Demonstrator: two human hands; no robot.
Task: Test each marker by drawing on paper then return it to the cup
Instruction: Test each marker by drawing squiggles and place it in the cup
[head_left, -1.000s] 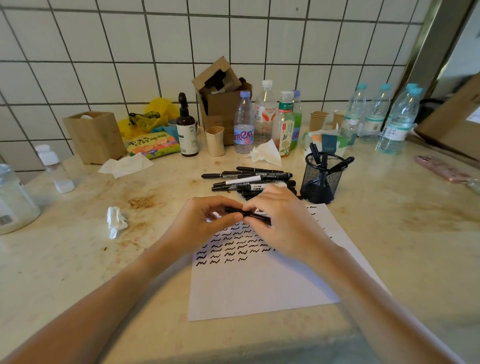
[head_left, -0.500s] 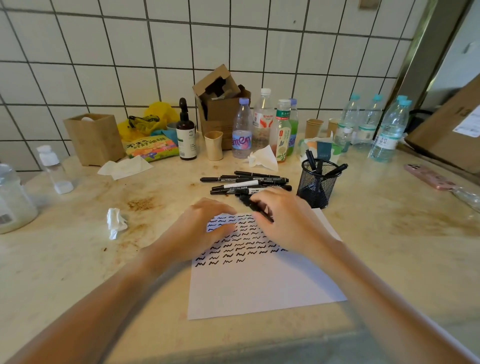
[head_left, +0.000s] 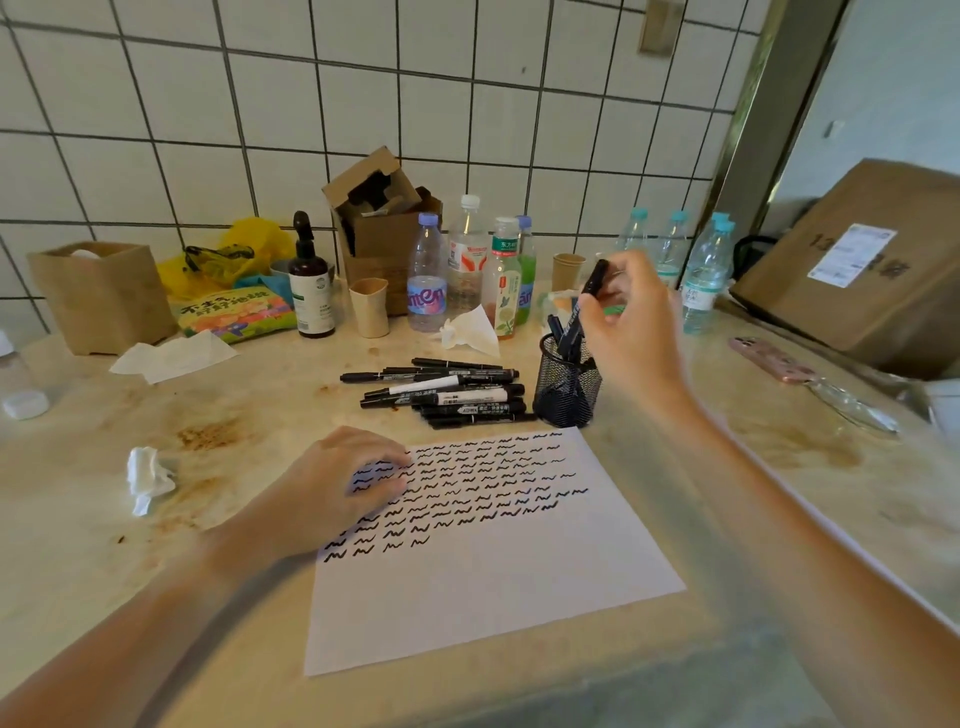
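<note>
Marker (head_left: 589, 301) in our right hand (head_left: 631, 332), pinched by the fingers, hangs tilted over the mesh cup (head_left: 566, 387) beyond the paper's (head_left: 493, 587) far edge, while our left hand (head_left: 337, 488) rests loosely curled on its left edge.

White tiled wall (head_left: 363, 93) behind a stained marble counter (head_left: 156, 545)

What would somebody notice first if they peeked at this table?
Probably the white sheet of paper at the front, covered in rows of black squiggles, with the left hand resting on it. Behind it, the right hand holds a black marker over the black mesh cup.
</note>
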